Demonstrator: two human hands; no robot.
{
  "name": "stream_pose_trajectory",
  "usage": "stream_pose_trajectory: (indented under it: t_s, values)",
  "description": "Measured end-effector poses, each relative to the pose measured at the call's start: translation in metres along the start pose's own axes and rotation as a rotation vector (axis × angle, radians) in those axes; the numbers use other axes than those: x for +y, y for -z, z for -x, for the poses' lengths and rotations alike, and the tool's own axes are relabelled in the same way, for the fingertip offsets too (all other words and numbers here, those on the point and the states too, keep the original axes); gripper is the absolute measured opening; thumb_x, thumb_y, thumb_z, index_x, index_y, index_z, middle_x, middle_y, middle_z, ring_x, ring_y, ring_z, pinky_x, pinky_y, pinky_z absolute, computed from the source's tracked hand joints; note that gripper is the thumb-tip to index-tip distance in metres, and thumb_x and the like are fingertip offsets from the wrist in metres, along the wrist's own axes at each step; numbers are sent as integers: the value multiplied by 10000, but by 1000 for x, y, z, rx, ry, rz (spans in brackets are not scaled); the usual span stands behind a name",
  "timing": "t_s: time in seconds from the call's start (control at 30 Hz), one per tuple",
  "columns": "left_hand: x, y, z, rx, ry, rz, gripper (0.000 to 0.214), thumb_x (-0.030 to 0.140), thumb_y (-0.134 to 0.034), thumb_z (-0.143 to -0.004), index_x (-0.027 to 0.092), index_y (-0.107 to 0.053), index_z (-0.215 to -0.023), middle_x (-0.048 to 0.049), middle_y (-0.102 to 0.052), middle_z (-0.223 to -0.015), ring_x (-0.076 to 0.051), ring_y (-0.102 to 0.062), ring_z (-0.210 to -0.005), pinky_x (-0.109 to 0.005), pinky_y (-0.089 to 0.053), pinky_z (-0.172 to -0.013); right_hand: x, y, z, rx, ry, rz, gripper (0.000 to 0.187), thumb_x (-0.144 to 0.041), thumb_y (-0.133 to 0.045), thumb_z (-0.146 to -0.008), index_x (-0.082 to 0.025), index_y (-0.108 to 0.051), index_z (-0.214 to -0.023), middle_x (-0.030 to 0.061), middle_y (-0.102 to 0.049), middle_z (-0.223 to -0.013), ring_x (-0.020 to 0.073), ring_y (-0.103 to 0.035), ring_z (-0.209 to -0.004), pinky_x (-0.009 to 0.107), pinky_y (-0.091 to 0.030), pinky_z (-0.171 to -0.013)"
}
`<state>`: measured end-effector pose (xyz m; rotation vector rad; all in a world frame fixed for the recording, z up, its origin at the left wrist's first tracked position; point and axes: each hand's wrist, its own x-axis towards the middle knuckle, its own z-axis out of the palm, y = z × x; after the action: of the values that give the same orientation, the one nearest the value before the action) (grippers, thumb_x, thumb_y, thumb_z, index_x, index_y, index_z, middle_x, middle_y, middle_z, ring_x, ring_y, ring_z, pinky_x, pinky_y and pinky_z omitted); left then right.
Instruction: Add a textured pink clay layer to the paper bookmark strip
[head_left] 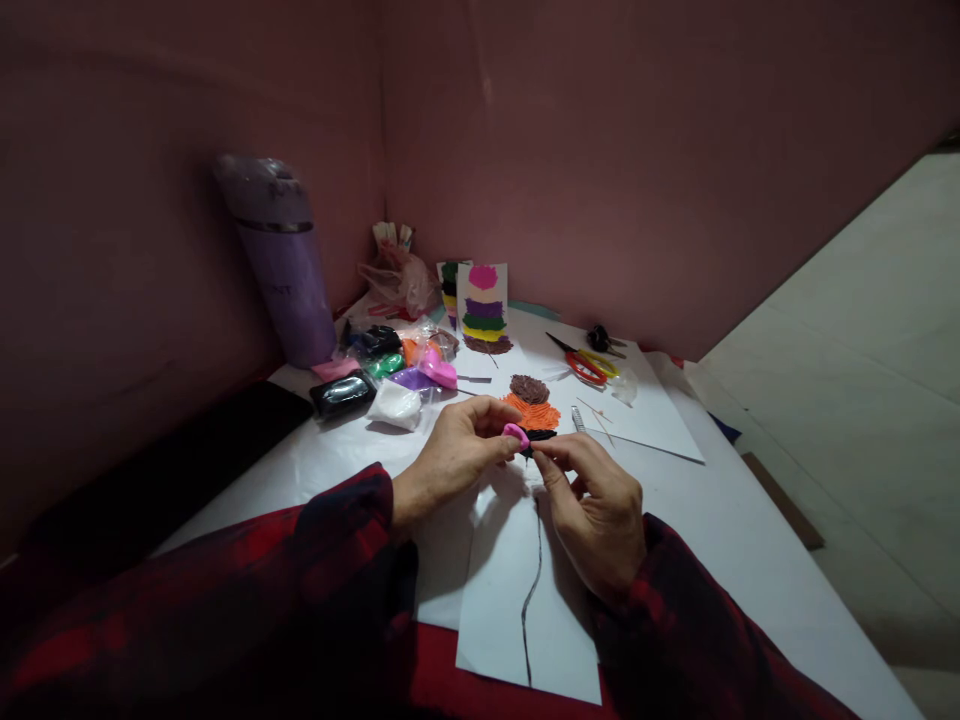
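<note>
My left hand [457, 450] pinches a small lump of pink clay [516, 433] between thumb and fingertips. My right hand [596, 505] meets it from the right, its fingers closed on the same lump's edge. Both hands hover just above a white sheet [525, 610] with a black stem line drawn up its middle. On that sheet, right behind the hands, lie stacked clay bands: brown [529, 388], orange [532, 412] and black [541, 435].
Bagged clay in several colours [390, 370] lies to the left behind the hands. A purple bottle [285, 265] stands in the corner. A finished striped card [484, 308] leans on the wall. Red-handled scissors [581, 362] and toothpicks [596, 415] lie on the right.
</note>
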<state>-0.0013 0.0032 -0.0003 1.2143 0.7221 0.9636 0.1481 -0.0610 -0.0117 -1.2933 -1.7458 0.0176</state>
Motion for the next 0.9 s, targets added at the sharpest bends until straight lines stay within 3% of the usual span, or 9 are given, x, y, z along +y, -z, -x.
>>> stream_pose_trajectory:
  t_s: [0.13, 0.33, 0.5, 0.7, 0.9]
  values:
    - [1, -1, 0, 3, 26, -68, 115, 139, -696, -688, 103, -657, -790, 2, -624, -690, -85, -524, -587, -235, -410, -587, 0, 0, 0, -3, -1, -9, 137, -198, -539, -920, -214, -670, -881, 34, -672, -825, 157, -619, -725, 278, -489, -624]
    - [6, -4, 0, 10, 63, -42, 107, 46, -636, -716, 101, -687, -792, 0, -644, -659, -104, -589, -601, -248, -457, -621, 0, -1, 0, -20, 12, -23, 131, -179, -541, -913, -209, -667, -892, 32, -666, -830, 155, -626, -737, 270, -481, -618]
    - [7, -5, 2, 23, 126, -24, 99, 66, -642, -749, 93, -696, -827, -8, -648, -611, -121, -617, -599, -272, -484, -655, 1, 0, 0, -10, 20, -19, 138, -178, -535, -912, -211, -668, -895, 28, -670, -831, 156, -630, -730, 269, -484, -612]
    - [3, -1, 1, -34, 69, -6, 153, 209, -708, -742, 93, -698, -841, -20, -663, -656, -104, -589, -584, -248, -464, -615, 0, -1, 1, -10, 13, -13, 137, -177, -538, -910, -213, -668, -886, 33, -677, -831, 163, -636, -740, 275, -487, -611]
    - [1, 0, 0, -39, 36, 20, 238, 179, -714, -702, 105, -625, -910, 5, -644, -673, -113, -614, -597, -258, -483, -610, -1, 0, 0, -21, -2, -22, 151, -205, -525, -925, -217, -673, -900, 38, -678, -824, 166, -632, -739, 284, -495, -619]
